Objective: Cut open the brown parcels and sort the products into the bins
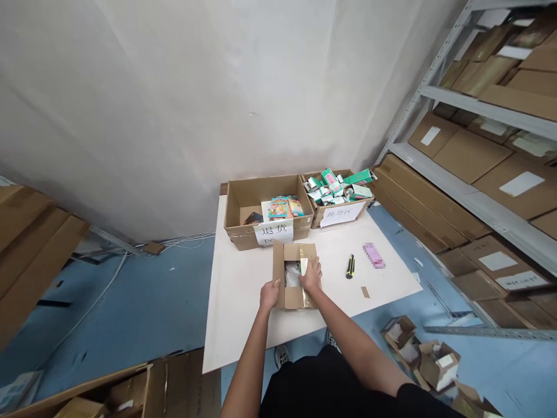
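A small cardboard box (293, 300) lies on the white table with its flaps folded open. Inside it shows a clear, whitish plastic wrapping (292, 274). My left hand (268, 295) grips the box's left flap, thumb on top. My right hand (312, 275) is closed over the right flap, its fingers near the opening; a bit of green shows beside them, too small to name. To the right of the box lie a yellow-and-black box cutter (350, 266), a small brown cardboard piece (365, 292) and a pixelated pink item (374, 255).
Behind stand two larger labelled cartons: one (243, 237) with colourful packets, another (315, 219) full of green-and-white boxes. Metal shelving (487, 104) with cartons rises at right. Opened boxes (439, 363) lie on the blue floor, lower right; more cartons (39, 249) are at left.
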{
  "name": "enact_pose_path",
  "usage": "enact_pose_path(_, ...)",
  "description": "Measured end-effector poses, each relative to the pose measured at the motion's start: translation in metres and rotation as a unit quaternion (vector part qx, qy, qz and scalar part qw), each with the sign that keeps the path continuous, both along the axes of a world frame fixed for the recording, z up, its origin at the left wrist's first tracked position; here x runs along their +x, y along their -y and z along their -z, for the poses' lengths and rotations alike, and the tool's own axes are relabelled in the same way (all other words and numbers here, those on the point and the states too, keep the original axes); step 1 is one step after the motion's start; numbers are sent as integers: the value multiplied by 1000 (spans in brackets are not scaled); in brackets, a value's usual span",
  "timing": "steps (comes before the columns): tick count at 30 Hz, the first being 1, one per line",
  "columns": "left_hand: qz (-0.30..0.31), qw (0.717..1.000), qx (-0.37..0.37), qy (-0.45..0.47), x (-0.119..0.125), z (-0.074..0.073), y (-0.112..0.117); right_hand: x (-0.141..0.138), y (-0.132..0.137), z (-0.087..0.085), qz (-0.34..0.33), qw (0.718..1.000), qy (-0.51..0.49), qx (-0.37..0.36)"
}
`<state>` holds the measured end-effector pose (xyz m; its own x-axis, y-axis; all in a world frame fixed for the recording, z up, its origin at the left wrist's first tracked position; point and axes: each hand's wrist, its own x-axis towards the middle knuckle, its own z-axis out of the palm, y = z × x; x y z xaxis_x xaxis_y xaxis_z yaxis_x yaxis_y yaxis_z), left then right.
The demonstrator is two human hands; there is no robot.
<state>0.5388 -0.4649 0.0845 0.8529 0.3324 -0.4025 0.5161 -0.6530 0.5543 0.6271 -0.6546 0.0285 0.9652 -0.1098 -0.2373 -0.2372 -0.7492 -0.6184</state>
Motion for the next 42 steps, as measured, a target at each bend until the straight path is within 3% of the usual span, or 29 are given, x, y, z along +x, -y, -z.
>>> enact_pose_path(3,21,1000,-14,-13,-2,5,1,-2,7,-1,12,999,12,40)
enact_pose_path(9,39,999,-8,-11,-1,5,7,14,58,-14,-21,989,33,145)
enact_pose_path(20,40,998,38,-20,0,2,12,17,65,-36,-57,974,46,213)
enact_pose_path(27,14,999,48,-11,-1,-4,11,12,69,-42,28,950,-17,310)
enact_pose_path(31,27,1000,13,-9,-3,-1,0,6,73,-41,45,949,-11,312)
enact_pose_path(34,23,1000,-7,5,-12,4,-4,6,91,-40,80,948,1,310)
enact_pose_path(37,-30,996,66,48,-22,9,5,6,122,-34,104,946,-12,305)
enact_pose_path(39,12,989,122,77,-24,11,17,3,142,-26,99,959,-15,265)
enact_pose_path(42,192,969,123,96,-19,12,38,-4,156,-15,57,988,34,142)
